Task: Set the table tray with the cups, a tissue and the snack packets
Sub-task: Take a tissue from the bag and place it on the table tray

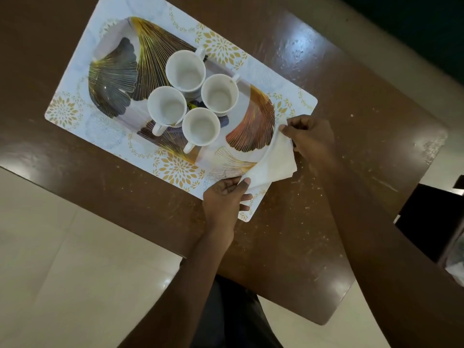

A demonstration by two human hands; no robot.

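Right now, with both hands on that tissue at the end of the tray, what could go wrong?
1. The left hand and right hand each pinch an end of the thin tissue; pulling apart could tear it.
2. The tissue sits at the tray rim, partly over the placemat, so it may slide off when released.
3. The four cups stand tightly clustered nearby; a careless hand could knock one.

- We see a rectangular white tray (75, 71), printed with gold and grey fan-shaped leaves, lying flat.
- Four white ceramic cups (185, 71) stand upright and empty, clustered at its middle.
- A white paper tissue (273, 159) drapes, creased, over its near right corner.
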